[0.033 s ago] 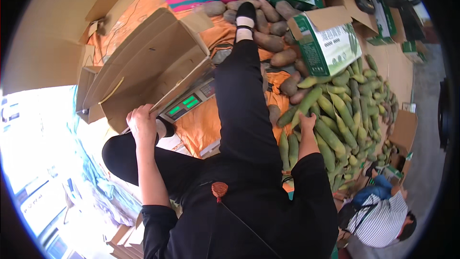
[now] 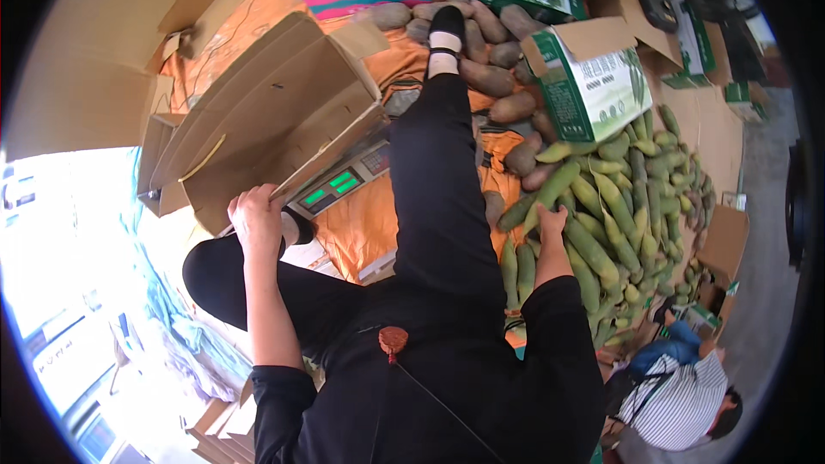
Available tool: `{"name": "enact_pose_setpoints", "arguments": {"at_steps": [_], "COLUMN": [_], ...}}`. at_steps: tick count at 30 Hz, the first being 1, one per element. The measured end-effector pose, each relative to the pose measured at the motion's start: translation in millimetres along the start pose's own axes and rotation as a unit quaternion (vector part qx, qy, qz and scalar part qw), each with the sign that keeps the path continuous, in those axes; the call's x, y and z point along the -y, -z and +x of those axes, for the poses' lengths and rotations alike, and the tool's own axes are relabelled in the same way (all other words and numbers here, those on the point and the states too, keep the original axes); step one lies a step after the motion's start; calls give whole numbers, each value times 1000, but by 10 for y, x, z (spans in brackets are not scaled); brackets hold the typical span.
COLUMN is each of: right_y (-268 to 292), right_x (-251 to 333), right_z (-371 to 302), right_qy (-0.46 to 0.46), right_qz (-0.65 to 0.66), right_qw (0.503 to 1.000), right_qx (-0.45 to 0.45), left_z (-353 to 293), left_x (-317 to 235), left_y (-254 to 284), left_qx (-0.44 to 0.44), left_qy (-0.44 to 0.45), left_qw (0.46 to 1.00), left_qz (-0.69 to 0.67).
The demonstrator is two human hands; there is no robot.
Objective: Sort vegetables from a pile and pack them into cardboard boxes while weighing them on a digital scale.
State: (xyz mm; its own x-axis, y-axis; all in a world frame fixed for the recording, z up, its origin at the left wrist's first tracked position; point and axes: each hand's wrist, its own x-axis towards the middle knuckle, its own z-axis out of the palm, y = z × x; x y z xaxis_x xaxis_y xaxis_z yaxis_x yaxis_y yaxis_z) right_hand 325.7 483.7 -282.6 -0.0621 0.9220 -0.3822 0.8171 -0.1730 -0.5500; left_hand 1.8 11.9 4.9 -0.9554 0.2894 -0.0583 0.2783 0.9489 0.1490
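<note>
My left hand (image 2: 257, 216) is closed on the near edge of an open cardboard box (image 2: 249, 150), which lies tilted with its inside toward me. Just beyond the hand, a scale display (image 2: 337, 187) glows green beside the box. My right hand (image 2: 551, 225) is wrapped round the near end of a long green radish (image 2: 557, 187), which rests over the left side of a big heap of green radishes (image 2: 614, 232). The fingers' undersides are hidden on that hand.
My outstretched leg (image 2: 434, 180) lies between box and heap. Large brownish tubers (image 2: 514, 107) lie beyond it on orange cloth. A green-and-white carton (image 2: 593, 77) stands behind the heap. At lower right, a person in a striped shirt (image 2: 679, 399) bends near more cartons.
The view has shifted very slightly. Both hands keep their hold, and the box and radish look unmoved.
</note>
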Motion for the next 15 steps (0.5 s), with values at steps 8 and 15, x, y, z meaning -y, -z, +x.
{"name": "enact_pose_setpoints", "arguments": {"at_steps": [8,15], "right_y": [-225,75], "right_x": [265,437], "right_z": [109,-324], "right_qy": [-84,-179], "right_qz": [47,186], "right_qw": [992,943], "right_qx": [79,210], "left_z": [-37,-84], "left_x": [27,-23], "left_y": [27,124], "left_qx": [-11,17], "left_qy": [4,36], "left_qw": [1000,999], "left_qz": [-13,-20]}}
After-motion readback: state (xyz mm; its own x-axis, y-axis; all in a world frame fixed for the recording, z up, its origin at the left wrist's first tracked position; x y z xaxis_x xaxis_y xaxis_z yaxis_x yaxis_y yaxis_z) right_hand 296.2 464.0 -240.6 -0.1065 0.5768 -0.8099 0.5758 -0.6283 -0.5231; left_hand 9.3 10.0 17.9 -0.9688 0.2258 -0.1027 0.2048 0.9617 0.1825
